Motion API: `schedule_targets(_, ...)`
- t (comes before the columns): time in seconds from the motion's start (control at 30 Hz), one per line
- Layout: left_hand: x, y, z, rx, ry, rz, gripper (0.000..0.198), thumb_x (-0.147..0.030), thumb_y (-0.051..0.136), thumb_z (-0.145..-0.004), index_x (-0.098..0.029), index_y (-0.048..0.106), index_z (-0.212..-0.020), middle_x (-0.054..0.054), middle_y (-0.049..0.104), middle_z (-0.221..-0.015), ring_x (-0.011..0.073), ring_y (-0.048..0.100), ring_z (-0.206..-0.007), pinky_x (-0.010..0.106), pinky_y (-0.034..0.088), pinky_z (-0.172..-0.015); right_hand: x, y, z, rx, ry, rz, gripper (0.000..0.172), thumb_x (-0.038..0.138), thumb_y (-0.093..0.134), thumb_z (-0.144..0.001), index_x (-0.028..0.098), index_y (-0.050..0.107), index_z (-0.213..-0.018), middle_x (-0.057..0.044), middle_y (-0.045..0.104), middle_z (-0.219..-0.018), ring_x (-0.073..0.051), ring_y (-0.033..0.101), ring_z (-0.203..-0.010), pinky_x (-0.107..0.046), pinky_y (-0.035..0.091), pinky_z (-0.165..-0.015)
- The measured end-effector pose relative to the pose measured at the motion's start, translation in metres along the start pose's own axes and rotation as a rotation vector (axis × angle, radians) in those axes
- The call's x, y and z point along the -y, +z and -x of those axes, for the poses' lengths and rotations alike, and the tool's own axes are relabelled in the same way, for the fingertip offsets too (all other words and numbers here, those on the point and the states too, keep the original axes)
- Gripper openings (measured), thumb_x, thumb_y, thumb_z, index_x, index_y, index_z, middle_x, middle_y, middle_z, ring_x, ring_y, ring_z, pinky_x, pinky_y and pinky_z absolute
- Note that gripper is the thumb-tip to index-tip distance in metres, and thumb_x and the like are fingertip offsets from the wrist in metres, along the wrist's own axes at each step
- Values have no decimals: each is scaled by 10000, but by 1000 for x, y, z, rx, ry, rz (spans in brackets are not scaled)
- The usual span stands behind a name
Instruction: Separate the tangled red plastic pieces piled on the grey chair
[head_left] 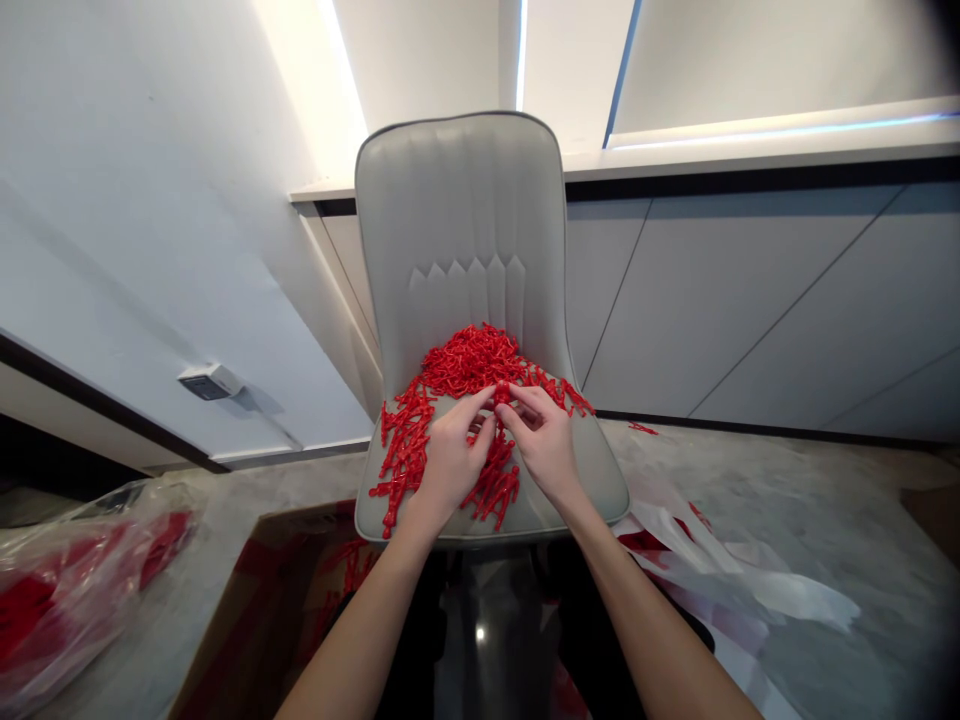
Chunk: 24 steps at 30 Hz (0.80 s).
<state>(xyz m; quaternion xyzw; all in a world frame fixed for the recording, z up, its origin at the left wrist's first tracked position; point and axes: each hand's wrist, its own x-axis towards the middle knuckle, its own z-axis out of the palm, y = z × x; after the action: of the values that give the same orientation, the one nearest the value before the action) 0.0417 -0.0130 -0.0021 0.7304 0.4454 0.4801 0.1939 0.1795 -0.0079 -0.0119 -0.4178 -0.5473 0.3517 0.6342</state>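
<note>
Over the seat of a grey padded chair, my two hands meet at a small red plastic piece. My left hand pinches it from the left, and my right hand pinches it from the right. Its exact shape is mostly covered by my fingertips. Behind it lies a heap of small red plastic pieces. More red figure-shaped pieces spread along the left of the seat, and another group lies beneath my hands near the front edge.
A cardboard box with red pieces inside stands on the floor at front left. Clear plastic bags with red contents lie farther left. White plastic bags lie at right. One red piece is on the floor by the cabinets.
</note>
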Motion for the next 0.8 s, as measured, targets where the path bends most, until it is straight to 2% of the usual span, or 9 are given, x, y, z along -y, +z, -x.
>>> schedule_targets(0.1,-3,0,-1,-81,-51,29,293,-230,574,-939,-209,679,-1212,73,741,-1152,181,724,-933,318,598,-858,1,3,2,24,-9,0,306,356,692,-872,221,747,-1141,-63,649,-1032,-166,643,-814,-297,548,-717)
schedule_targets(0.23,-5,-1,-2,-110,-115,85,263,-215,595,-915,-193,695,-1156,73,755,-1076,176,729,-865,296,606,-784,3,5,3,48,-8,-2,319,377,696,-870,232,745,-1149,-58,648,-1035,-159,632,-785,-298,542,-706)
schedule_targets(0.5,-8,-3,-1,-134,-106,138,224,-237,627,-908,-196,708,-1112,65,741,-1037,159,707,-835,281,598,-761,7,3,2,75,7,-51,275,368,589,-923,237,753,-1101,-71,672,-1072,-197,653,-931,-311,550,-773)
schedule_targets(0.63,-8,-2,1,-145,-94,123,230,-254,629,-914,-205,718,-1120,60,746,-1016,168,708,-860,291,594,-786,7,2,2,38,71,-116,320,387,644,-887,244,688,-1170,-64,696,-1028,-196,668,-880,-326,558,-778)
schedule_targets(0.8,-10,-2,1,-158,-94,121,252,-284,607,-933,-210,725,-1142,66,749,-1045,179,712,-893,294,593,-798,8,3,4,21,55,-100,225,395,642,-888,227,667,-1036,-53,709,-949,-192,667,-832,-318,555,-755)
